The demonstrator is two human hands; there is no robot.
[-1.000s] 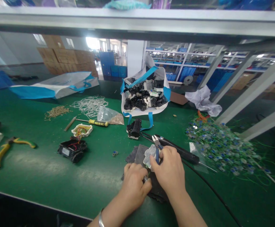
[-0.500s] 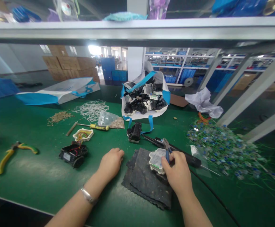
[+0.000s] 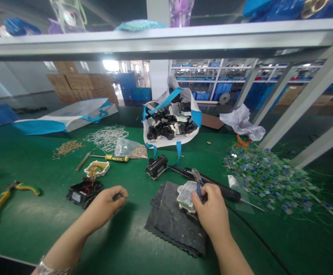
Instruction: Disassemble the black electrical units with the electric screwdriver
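Note:
My right hand is closed round blue-handled cutting pliers, jaws pointing away from me. It rests by a white plastic casing that lies on a folded dark cloth. My left hand hovers over the green table with its fingers curled in; what is between them, if anything, I cannot make out. Close to its left is a black plastic housing, wired to an open white cover. A black device sits beyond the cloth, touched by neither hand.
A white bag full of black and white units stands at the back. An electric screwdriver with a cable lies right of the cloth, before a heap of green wires. Yellow pliers, a screwdriver and screws lie left.
My left hand has moved left and lifted off the table, its fingers curled. The black device by the bag has turned onto another side. My right hand keeps its hold on the cutting pliers.

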